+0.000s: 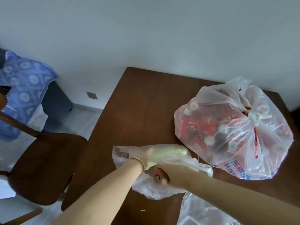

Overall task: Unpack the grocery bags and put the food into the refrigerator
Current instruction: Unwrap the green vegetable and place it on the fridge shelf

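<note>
Where the forearms reach in, nearest bag [199, 213]: slack clear plastic at the near edge of the surface [138, 111], under the right forearm; I cannot tell whether it holds anything.
Right hand [170, 172]: fingers curled tight at the mouth of the small bag [151, 189], probably pinning the plastic so it does not lift with the food.
Left hand [145, 158]: inside that bag and veiled by it; fingers seem wrapped round the near end of the pale green vegetable [168, 151], likely to draw it out.
Vegetable's place: within the small bag, lying on the surface.
Tied bag [235, 135]: just beyond, knotted at the top, full of red packets; unopened, so probably next.
Chair [45, 166]: left of the surface.
Refrigerator: not in view.
</note>
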`<action>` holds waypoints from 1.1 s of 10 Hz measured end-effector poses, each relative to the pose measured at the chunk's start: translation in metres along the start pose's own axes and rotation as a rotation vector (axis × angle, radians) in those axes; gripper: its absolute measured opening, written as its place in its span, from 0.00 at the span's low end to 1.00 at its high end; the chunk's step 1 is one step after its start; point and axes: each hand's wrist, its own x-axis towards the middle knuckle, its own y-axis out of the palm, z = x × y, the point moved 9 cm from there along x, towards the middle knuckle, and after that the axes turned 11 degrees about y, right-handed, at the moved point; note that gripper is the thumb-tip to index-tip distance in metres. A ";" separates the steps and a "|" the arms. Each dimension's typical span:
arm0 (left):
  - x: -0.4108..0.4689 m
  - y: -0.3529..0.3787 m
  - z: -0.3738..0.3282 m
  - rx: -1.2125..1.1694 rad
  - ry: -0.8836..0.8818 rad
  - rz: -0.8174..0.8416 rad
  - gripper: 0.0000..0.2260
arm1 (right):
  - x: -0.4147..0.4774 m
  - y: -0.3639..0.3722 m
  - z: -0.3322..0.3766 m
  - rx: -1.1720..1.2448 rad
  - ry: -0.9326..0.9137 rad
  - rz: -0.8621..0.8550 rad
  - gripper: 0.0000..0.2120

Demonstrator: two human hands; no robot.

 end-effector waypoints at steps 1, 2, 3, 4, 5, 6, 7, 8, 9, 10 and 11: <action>0.008 0.008 -0.001 0.196 0.030 -0.021 0.23 | -0.028 -0.057 0.012 -0.124 -0.226 -0.430 0.09; 0.004 0.009 -0.001 0.284 -0.022 -0.045 0.27 | -0.045 -0.100 -0.014 0.121 -0.287 -0.664 0.15; 0.005 0.004 -0.005 0.297 -0.007 -0.114 0.16 | -0.043 -0.132 -0.059 0.389 -0.130 -0.713 0.21; -0.006 -0.014 -0.018 0.212 0.027 -0.191 0.18 | -0.034 -0.144 -0.099 0.544 0.069 -0.713 0.23; -0.027 -0.043 -0.034 0.019 0.014 -0.306 0.25 | -0.019 -0.135 -0.113 0.480 0.129 -0.648 0.21; -0.054 -0.085 -0.051 0.023 0.061 -0.401 0.22 | -0.010 -0.127 -0.110 0.460 0.093 -0.623 0.21; -0.084 -0.128 -0.056 0.047 0.109 -0.465 0.21 | -0.004 -0.137 -0.104 0.468 0.025 -0.674 0.20; -0.117 -0.174 -0.050 0.020 0.112 -0.613 0.14 | -0.003 -0.161 -0.099 0.529 0.035 -0.738 0.17; -0.141 -0.208 -0.033 -0.216 0.104 -0.719 0.14 | -0.007 -0.185 -0.096 0.768 0.151 -0.753 0.15; -0.154 -0.229 -0.012 -0.563 0.091 -0.849 0.18 | -0.012 -0.202 -0.088 0.893 0.183 -0.784 0.14; -0.156 -0.234 0.003 -0.953 0.137 -0.949 0.20 | -0.029 -0.211 -0.077 0.961 0.130 -0.861 0.14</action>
